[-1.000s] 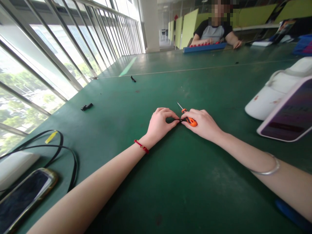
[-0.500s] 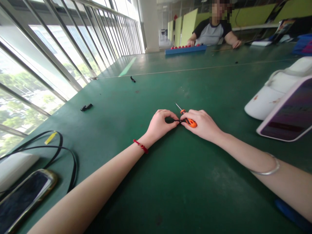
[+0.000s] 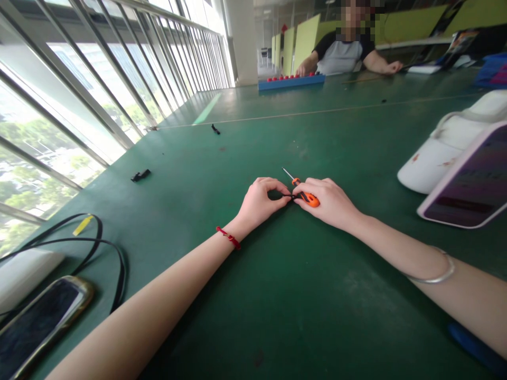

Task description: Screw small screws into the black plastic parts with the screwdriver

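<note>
Head view: screwdriver (image 3: 312, 199) in right hand (image 3: 331, 201), red pieces (image 3: 281, 78) lining a blue tray (image 3: 291, 84).

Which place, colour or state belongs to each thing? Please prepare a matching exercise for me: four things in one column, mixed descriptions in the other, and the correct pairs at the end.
Things
1. screwdriver
2. small black piece
3. white bottle
4. long blue holder

Descriptions
A. partly hidden behind a device with a pale rim
B. at the far side, in front of another person
C. has an orange and black handle
D. pinched by the left hand

Right pairs: 1-C, 2-D, 3-A, 4-B
</note>
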### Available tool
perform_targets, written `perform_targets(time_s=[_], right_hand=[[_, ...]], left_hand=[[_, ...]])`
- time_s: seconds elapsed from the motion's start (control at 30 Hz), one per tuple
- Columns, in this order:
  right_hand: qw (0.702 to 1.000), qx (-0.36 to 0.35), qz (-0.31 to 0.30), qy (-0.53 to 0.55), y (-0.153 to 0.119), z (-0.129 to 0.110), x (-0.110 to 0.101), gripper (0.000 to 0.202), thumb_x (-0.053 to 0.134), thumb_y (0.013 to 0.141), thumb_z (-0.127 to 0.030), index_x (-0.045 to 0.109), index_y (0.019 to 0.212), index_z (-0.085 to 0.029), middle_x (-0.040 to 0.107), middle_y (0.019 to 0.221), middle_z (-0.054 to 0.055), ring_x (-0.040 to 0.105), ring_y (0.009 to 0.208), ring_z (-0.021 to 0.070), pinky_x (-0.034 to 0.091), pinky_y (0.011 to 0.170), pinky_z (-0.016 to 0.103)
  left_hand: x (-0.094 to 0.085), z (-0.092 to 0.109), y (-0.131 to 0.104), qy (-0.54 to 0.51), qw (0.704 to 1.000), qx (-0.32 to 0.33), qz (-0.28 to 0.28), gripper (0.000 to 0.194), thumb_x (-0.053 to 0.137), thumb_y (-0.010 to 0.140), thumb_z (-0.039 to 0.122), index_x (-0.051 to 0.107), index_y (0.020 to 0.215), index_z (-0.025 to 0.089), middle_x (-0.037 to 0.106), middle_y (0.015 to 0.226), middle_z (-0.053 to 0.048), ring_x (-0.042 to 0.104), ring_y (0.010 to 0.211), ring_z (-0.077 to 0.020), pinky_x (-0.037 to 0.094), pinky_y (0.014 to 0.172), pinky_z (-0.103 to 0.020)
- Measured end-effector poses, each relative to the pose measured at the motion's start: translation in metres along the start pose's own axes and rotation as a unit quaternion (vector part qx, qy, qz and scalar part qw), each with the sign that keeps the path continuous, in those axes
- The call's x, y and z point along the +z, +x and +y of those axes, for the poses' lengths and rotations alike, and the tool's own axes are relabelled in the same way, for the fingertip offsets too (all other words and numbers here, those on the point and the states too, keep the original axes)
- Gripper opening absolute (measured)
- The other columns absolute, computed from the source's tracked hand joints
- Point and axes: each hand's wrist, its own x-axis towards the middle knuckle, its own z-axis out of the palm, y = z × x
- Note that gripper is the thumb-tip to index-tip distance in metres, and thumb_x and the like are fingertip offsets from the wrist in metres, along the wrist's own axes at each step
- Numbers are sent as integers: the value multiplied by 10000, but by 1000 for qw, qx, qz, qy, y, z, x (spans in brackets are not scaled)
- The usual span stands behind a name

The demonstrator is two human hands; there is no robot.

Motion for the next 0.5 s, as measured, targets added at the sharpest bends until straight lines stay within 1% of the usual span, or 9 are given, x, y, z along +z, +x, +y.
perform_targets(time_s=[0.27,0.4,0.5], right_hand=[[1000,5,8,24,0,-1,-1,114,553,810,-295,607,879,-222,639,845,31,590,787,189,387,735,320],[999,10,14,42,0,0,0,103,554,805,-276,612,874,-226,643,847,26,596,791,193,396,751,330],[997,32,37,62,-1,-4,-3,157,552,794,-249,590,946,-231,657,900,25,609,795,190,421,749,325]], left_hand=[[1,0,-2,33,999,24,4,75,624,756,237,684,779,198,705,913,-9,571,1038,-189,421,967,-344],[1,-1,-1,37,999,24,3,78,618,765,242,679,787,198,701,923,-9,572,1027,-193,428,950,-342],[1,0,-2,43,999,9,9,74,621,764,244,673,788,196,701,901,-5,583,992,-194,441,916,-335]])
